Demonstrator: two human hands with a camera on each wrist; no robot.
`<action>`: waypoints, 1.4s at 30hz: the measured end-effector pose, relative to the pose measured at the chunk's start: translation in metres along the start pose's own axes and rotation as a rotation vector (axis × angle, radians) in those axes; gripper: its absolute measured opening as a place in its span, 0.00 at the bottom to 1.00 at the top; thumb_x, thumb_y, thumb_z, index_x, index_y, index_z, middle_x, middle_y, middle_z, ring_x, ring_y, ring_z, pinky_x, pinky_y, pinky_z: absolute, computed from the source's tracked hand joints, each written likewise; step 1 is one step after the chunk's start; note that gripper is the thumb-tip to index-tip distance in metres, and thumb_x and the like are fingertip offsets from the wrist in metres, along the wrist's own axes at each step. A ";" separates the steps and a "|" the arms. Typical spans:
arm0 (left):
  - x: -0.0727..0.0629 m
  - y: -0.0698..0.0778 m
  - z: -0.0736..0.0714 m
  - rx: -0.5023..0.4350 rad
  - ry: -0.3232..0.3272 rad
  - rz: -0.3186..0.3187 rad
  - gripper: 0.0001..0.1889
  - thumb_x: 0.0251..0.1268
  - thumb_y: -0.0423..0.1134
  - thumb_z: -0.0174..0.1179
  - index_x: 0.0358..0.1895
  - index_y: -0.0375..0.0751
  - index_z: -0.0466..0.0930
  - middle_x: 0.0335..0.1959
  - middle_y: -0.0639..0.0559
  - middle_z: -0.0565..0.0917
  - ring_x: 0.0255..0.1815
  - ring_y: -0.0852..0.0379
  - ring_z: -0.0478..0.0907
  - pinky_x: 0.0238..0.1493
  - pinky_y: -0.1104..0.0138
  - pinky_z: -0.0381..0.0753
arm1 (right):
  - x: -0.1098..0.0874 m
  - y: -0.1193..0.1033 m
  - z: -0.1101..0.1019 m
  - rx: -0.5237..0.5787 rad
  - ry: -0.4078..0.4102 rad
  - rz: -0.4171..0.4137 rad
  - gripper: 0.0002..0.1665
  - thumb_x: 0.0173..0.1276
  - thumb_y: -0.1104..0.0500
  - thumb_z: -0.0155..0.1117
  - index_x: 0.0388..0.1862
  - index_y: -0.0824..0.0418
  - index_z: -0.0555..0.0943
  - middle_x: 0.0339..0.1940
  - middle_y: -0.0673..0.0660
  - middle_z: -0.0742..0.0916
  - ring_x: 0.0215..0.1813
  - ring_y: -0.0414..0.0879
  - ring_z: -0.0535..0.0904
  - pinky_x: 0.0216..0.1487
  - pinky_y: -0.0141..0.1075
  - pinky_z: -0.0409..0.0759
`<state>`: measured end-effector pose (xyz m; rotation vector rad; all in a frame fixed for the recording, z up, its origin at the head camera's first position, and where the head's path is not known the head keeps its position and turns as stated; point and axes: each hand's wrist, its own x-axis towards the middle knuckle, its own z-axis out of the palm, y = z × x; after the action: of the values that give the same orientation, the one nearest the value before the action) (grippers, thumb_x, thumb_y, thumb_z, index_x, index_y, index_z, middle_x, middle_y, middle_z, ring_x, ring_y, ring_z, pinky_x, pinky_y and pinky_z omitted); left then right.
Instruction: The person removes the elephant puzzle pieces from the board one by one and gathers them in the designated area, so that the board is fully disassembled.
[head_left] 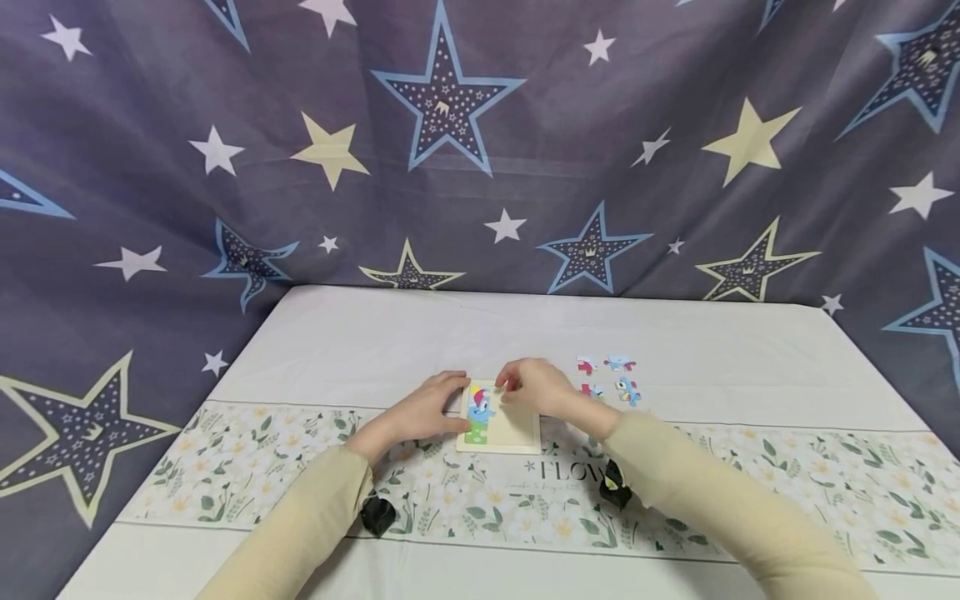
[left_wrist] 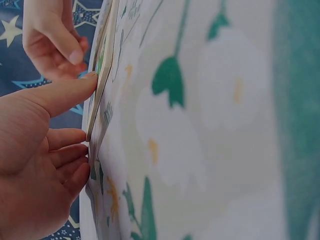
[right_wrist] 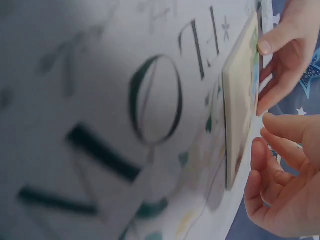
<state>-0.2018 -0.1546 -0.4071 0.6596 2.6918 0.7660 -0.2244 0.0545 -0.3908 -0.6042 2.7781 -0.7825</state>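
On the worktop [head_left: 375,333], the left hand [head_left: 426,410] holds the puzzle board [head_left: 516,432]; keep it steady. The right hand [head_left: 536,387] hovers above, grip narrow; I cannot tell whether it holds anything. Align edges before pressing. 4 pieces [head_left: 627,392] lie rightward.

Puzzle tray [head_left: 517,435] pale cream, plain; fitted pieces [head_left: 477,412] blue, red and yellow above green. Loose pieces [head_left: 628,393] blue, red, white. Tabletop [head_left: 390,333] white, crossed by a floral band [head_left: 247,467]: white blooms, yellow centres, green leaves, dark lettering. Sleeves [head_left: 300,517] cream. Backdrop [head_left: 480,192] dusky purple-grey, starred white, pale yellow, blue-edged.
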 end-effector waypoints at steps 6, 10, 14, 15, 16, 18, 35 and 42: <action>0.001 0.000 0.000 -0.010 -0.007 0.016 0.38 0.55 0.49 0.62 0.66 0.35 0.59 0.69 0.42 0.57 0.70 0.43 0.51 0.67 0.51 0.54 | 0.008 -0.006 0.009 -0.050 -0.009 0.016 0.14 0.52 0.55 0.70 0.40 0.55 0.82 0.27 0.46 0.81 0.32 0.40 0.74 0.40 0.36 0.72; 0.002 -0.001 -0.001 -0.005 -0.004 0.024 0.38 0.56 0.49 0.62 0.67 0.34 0.59 0.69 0.42 0.57 0.70 0.43 0.51 0.67 0.51 0.53 | 0.010 -0.010 0.010 -0.069 -0.001 0.010 0.16 0.51 0.52 0.71 0.39 0.55 0.82 0.27 0.46 0.80 0.31 0.40 0.73 0.38 0.35 0.71; 0.002 -0.003 -0.001 -0.011 -0.002 0.032 0.38 0.55 0.48 0.62 0.66 0.33 0.59 0.69 0.41 0.57 0.70 0.43 0.51 0.68 0.51 0.53 | 0.011 -0.013 0.012 -0.083 0.011 0.009 0.16 0.49 0.51 0.72 0.36 0.55 0.82 0.27 0.46 0.81 0.31 0.40 0.73 0.36 0.34 0.71; 0.002 -0.003 -0.001 -0.015 -0.002 0.036 0.38 0.55 0.48 0.62 0.66 0.33 0.59 0.69 0.41 0.57 0.70 0.43 0.51 0.67 0.51 0.53 | 0.011 -0.013 0.013 -0.088 0.016 0.011 0.16 0.49 0.51 0.72 0.36 0.55 0.82 0.27 0.46 0.80 0.31 0.40 0.73 0.36 0.34 0.72; 0.002 -0.003 -0.001 -0.017 -0.004 0.038 0.38 0.55 0.48 0.62 0.66 0.33 0.59 0.69 0.41 0.57 0.70 0.43 0.51 0.68 0.51 0.53 | 0.011 -0.013 0.013 -0.095 0.021 0.014 0.16 0.49 0.51 0.72 0.36 0.55 0.82 0.27 0.46 0.80 0.31 0.40 0.73 0.35 0.34 0.71; 0.003 -0.003 0.000 -0.020 -0.005 0.039 0.38 0.55 0.48 0.62 0.66 0.33 0.59 0.69 0.41 0.57 0.70 0.43 0.51 0.67 0.51 0.53 | 0.011 -0.014 0.014 -0.109 0.031 0.021 0.17 0.49 0.51 0.73 0.36 0.56 0.82 0.27 0.47 0.80 0.31 0.40 0.73 0.33 0.34 0.71; 0.001 0.000 -0.002 -0.017 -0.005 0.022 0.38 0.55 0.48 0.62 0.66 0.34 0.59 0.69 0.42 0.57 0.71 0.44 0.50 0.68 0.52 0.51 | 0.004 -0.022 0.018 -0.101 0.087 0.104 0.20 0.50 0.50 0.72 0.40 0.60 0.83 0.36 0.52 0.85 0.37 0.44 0.79 0.37 0.35 0.77; 0.002 0.000 -0.002 -0.009 -0.002 0.025 0.38 0.55 0.47 0.63 0.66 0.34 0.60 0.69 0.41 0.58 0.70 0.43 0.51 0.68 0.51 0.52 | 0.003 -0.021 0.023 0.005 0.102 0.144 0.19 0.50 0.53 0.72 0.41 0.61 0.83 0.32 0.51 0.84 0.33 0.41 0.77 0.33 0.32 0.74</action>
<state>-0.2037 -0.1544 -0.4055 0.6926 2.6811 0.7826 -0.2138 0.0266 -0.3992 -0.3672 2.8713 -0.8106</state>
